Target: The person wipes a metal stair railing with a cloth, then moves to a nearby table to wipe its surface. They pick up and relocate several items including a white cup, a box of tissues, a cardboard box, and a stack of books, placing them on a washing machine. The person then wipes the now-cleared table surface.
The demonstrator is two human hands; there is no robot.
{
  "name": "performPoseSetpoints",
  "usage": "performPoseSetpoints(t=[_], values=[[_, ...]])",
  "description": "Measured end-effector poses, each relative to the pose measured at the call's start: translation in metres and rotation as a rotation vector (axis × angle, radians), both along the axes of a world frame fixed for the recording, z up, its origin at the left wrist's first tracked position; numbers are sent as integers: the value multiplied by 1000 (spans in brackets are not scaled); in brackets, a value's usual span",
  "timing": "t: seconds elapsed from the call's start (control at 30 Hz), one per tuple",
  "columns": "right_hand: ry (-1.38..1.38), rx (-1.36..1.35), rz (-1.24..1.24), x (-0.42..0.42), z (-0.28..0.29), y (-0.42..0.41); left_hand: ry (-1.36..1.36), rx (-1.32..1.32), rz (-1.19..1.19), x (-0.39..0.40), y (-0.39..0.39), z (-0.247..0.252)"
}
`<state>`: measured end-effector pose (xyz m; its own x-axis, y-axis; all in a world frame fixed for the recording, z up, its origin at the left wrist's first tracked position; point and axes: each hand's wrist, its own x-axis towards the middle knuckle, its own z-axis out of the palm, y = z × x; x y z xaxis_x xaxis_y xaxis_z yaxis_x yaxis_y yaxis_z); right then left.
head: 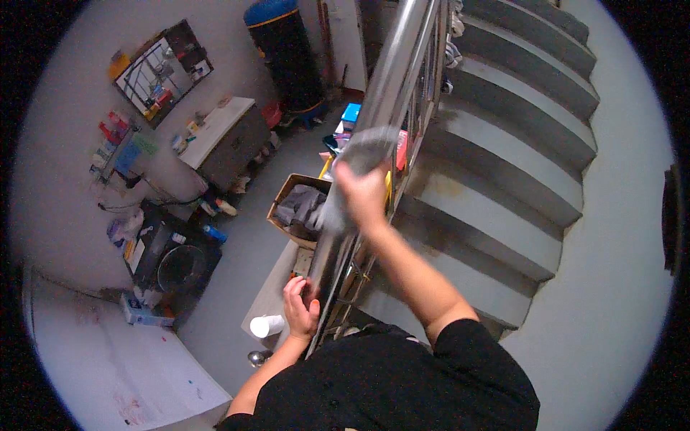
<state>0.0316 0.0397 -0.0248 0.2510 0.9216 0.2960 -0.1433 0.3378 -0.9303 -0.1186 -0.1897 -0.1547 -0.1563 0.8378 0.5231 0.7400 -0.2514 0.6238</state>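
A shiny metal stair handrail (391, 75) runs up the middle of the head view. My right hand (364, 194) is on it, closed over a blurred pale cloth (337, 207) that lies around the rail. Lower down, my left hand (302, 312) rests against the side of the rail with its fingers apart, holding no loose thing that I can see. A white cylindrical object (267, 326) stands just left of that hand. The part of the rail nearest my body is partly hidden by my black shirt.
Concrete stairs (496, 178) curve up on the right. Below, left of the rail, are an open cardboard box (291, 234) with dark contents, a black washing machine (178, 264) and a white-topped counter (218, 129). A wall mirror (164, 73) hangs beyond, near a tall dark cylinder (285, 59).
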Motion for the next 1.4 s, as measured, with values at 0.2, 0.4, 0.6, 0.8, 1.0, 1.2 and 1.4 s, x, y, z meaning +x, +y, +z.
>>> performPoseSetpoints(t=[0.2,0.4,0.6,0.8,1.0,1.2,1.4], values=[[-101,-360,515,-33,-122,-172,48,-35,47,-6,-3,-17],[-120,-383,704,-26,-136,-167,-65,-2,9,0,-2,0],[360,-301,532,14,-51,-5,-51,-3,-10,3,-3,8],[826,-330,741,37,-26,65,-10,6,-14,5,-2,6],[879,-480,1037,-9,-168,-35,32,54,64,3,-5,-1],[308,-465,696,-22,-135,-145,0,39,49,2,-5,-1],[102,-337,496,19,-3,14,78,56,82,4,-6,-2]])
